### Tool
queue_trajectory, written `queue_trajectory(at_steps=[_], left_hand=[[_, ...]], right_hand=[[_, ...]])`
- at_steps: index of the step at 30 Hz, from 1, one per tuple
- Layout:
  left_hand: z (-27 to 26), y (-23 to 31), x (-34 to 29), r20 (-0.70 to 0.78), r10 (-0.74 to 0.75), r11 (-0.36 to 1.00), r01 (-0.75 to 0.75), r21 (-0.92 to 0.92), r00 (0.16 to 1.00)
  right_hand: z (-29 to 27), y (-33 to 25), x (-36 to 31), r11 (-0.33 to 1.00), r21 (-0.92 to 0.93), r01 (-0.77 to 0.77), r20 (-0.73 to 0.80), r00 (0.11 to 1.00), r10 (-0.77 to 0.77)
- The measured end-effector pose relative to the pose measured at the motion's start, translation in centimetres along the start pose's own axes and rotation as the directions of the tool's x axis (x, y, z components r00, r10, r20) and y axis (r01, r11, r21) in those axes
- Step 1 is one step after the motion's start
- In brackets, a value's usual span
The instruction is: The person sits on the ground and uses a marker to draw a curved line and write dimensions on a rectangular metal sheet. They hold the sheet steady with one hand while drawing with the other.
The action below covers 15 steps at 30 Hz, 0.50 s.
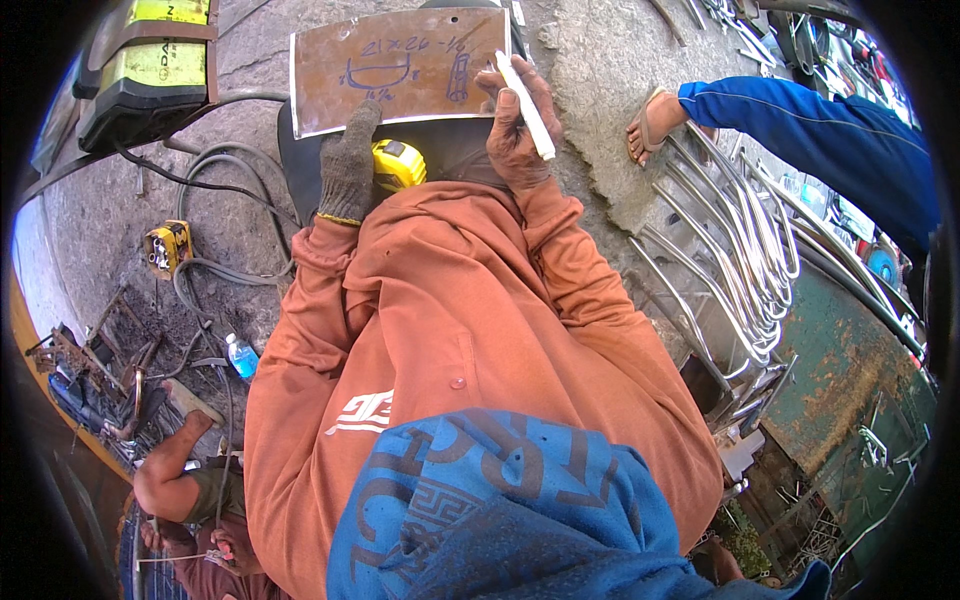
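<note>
A brown rectangular board (330, 60) with a pale edge lies across my lap, with a blue pen sketch and handwriting on it. My left hand (347, 170), in a grey knit glove, is closed on the board's near edge, the thumb over its face. My right hand (522, 130) is bare and grips a slim white marker (528, 108) at the board's right end, with fingertips close to the board. Between my hands, just under the board, sits a yellow tape measure (398, 165).
A yellow-and-black machine (155, 70) and its cables (215, 165) are at the left. Also there: a small yellow box (168, 248) and a water bottle (241, 357). Bent metal tubes (745, 290) lie right, near a person's sandalled foot (655, 122). Another person (185, 480) works lower left.
</note>
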<state>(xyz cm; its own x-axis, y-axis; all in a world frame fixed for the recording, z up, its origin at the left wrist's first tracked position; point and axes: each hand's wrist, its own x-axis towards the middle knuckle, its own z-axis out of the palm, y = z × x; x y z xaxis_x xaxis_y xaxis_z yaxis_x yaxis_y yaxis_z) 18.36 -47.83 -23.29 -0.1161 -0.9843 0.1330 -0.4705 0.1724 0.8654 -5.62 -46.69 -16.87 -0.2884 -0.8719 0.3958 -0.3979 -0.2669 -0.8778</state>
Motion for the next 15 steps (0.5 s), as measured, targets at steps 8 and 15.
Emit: queue_trajectory(at_steps=[8, 15], left_hand=[[-0.5, 1.9, 0.1, 0.047, -0.222, 0.956, 0.227, -0.185, 0.974], [-0.9, 2.0, 0.2, 0.054, -0.060, 0.998, 0.060, -0.012, 0.997]], right_hand=[[-0.2, 0.1, 0.8, 0.906, -0.361, 0.221, 0.093, 0.975, -0.200], [0.1, -0.2, 0.7, 0.939, -0.308, 0.153, 0.103, 0.987, -0.127]])
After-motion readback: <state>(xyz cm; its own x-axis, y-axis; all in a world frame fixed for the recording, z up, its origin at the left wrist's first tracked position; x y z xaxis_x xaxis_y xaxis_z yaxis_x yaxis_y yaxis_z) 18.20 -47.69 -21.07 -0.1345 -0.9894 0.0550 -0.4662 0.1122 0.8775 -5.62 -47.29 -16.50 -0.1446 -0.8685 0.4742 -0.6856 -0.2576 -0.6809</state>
